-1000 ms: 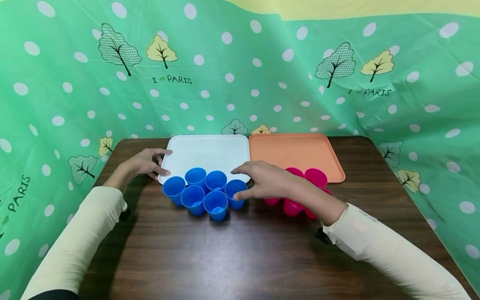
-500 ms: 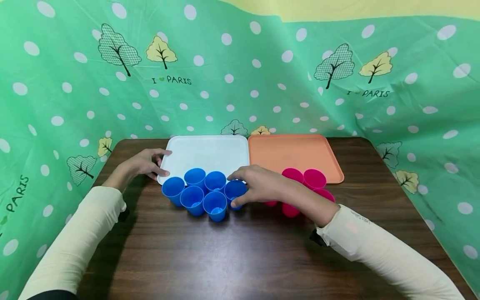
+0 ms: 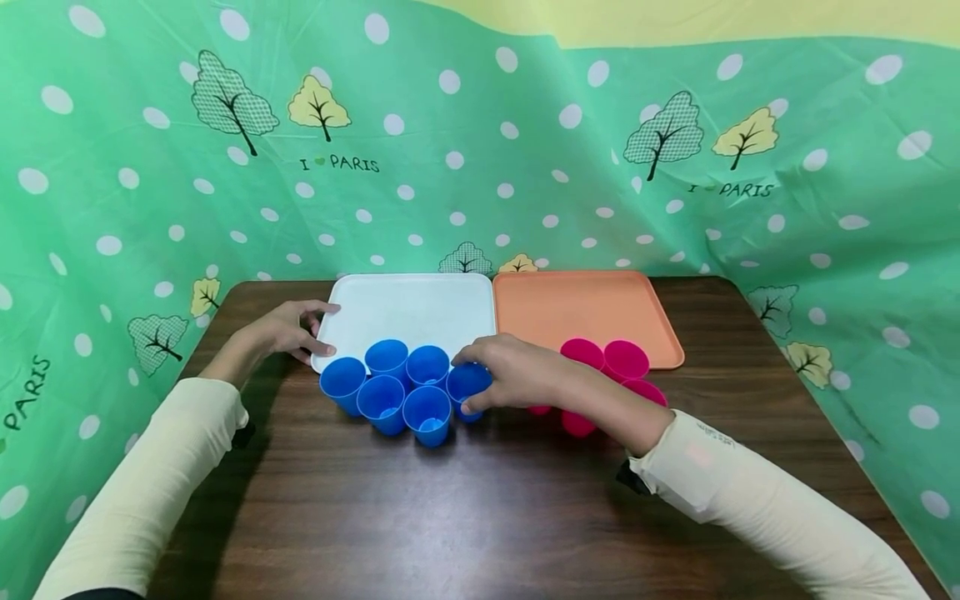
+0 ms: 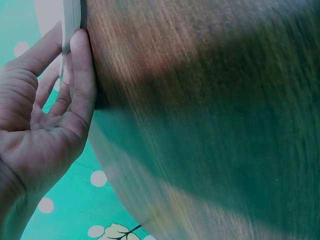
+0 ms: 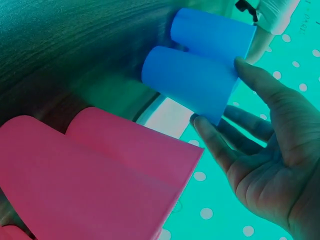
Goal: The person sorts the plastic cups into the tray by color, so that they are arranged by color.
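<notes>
Several blue cups stand upright in two rows along the front of the white tray [image 3: 411, 307]. My left hand [image 3: 279, 327] grips that tray's left edge; the left wrist view shows thumb and fingers on either side of its rim [image 4: 71, 20]. At the right end of the blue group, my right hand [image 3: 517, 371] holds the rightmost blue cup [image 3: 468, 382] near its rim, its base down by the table. In the right wrist view the thumb and fingers span the mouth of this blue cup [image 5: 192, 77]. Another blue cup [image 3: 427, 410] sits just left of it.
An orange tray [image 3: 577, 308] adjoins the white one on its right. Several pink cups [image 3: 626, 358] stand before it, partly hidden under my right forearm. The dark wooden table [image 3: 450, 525] backs onto a green dotted cloth [image 3: 450, 192].
My right hand has lowered slightly and its thumb and fingers have closed on the rightmost blue cup. The left hand keeps its place on the tray. The head view has shifted a little.
</notes>
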The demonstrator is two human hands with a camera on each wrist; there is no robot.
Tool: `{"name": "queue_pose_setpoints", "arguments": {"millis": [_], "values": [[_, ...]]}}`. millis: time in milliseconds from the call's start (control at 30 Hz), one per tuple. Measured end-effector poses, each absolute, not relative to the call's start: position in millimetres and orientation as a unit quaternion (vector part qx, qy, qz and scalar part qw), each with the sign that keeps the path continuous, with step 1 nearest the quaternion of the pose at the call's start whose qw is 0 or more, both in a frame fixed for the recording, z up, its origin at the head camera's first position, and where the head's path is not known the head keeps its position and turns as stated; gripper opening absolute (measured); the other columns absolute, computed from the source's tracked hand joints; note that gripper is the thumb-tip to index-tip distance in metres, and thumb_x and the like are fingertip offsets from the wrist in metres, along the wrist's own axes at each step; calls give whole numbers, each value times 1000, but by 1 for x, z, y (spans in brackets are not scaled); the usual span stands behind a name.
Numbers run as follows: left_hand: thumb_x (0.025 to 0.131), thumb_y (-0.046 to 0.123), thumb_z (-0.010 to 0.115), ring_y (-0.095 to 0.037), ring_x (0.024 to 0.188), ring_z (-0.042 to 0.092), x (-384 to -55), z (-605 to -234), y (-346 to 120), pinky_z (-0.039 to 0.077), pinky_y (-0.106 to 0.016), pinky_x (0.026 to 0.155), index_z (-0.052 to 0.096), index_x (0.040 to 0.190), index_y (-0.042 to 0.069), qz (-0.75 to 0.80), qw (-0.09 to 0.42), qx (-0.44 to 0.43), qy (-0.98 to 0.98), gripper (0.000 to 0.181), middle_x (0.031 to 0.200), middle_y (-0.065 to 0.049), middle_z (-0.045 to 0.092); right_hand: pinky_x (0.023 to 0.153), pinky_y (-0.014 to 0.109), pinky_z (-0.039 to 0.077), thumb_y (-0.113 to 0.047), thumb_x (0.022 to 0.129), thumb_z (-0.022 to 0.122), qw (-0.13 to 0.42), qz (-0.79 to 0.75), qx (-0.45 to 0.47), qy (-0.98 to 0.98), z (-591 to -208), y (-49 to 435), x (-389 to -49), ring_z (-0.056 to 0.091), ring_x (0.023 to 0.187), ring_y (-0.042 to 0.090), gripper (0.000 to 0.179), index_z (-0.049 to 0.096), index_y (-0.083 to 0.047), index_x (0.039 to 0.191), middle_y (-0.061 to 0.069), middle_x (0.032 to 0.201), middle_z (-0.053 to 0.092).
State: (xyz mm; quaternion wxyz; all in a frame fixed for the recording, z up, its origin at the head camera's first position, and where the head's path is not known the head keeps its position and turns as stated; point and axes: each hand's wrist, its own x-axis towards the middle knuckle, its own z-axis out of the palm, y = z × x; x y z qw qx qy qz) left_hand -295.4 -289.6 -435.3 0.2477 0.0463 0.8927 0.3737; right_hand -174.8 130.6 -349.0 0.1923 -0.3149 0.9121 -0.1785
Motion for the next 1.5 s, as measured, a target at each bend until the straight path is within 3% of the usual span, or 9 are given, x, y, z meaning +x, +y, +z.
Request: {"name": "queue_pose_setpoints", "arguments": {"millis": [900,1500], "values": [[94,4,92,-24,86,65,-296,-434,-288,72,-39,73,39,174,3,386,247,44,888,96,118,-21,50,98,42,70,-38,98,90,149,-188,-295,925,-322,140,-211,73,125,32,68,67,-7,155,15,142,74],[94,3,91,-23,86,65,-295,-434,-287,72,-39,74,39,174,4,384,249,40,888,96,119,-20,49,106,49,68,-35,97,90,128,-196,-274,933,-319,124,-252,72,132,37,68,68,-4,154,19,148,73]]}}
